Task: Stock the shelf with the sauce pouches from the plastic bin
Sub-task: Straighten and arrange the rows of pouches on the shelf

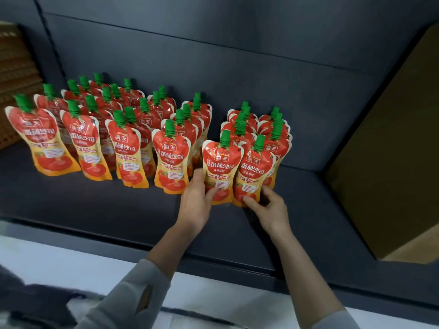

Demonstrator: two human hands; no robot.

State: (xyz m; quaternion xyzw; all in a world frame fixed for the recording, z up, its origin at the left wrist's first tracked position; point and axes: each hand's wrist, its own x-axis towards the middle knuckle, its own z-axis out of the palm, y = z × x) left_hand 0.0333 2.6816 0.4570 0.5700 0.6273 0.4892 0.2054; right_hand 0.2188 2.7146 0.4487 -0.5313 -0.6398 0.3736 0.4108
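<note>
Several red and yellow tomato sauce pouches with green caps stand in rows on the dark shelf (118,210). At the front of the two right-hand rows stand two pouches side by side. My left hand (197,200) grips the lower part of the left front pouch (219,167), thumb on its face. My right hand (268,205) pinches the bottom of the right front pouch (253,172). Both pouches are upright and touch the shelf. The plastic bin is out of view.
A brown cardboard box (392,174) stands at the right end of the shelf. A slatted brown crate (11,74) sits at the far left. The shelf's front edge (213,262) runs below my forearms, with white floor beneath it.
</note>
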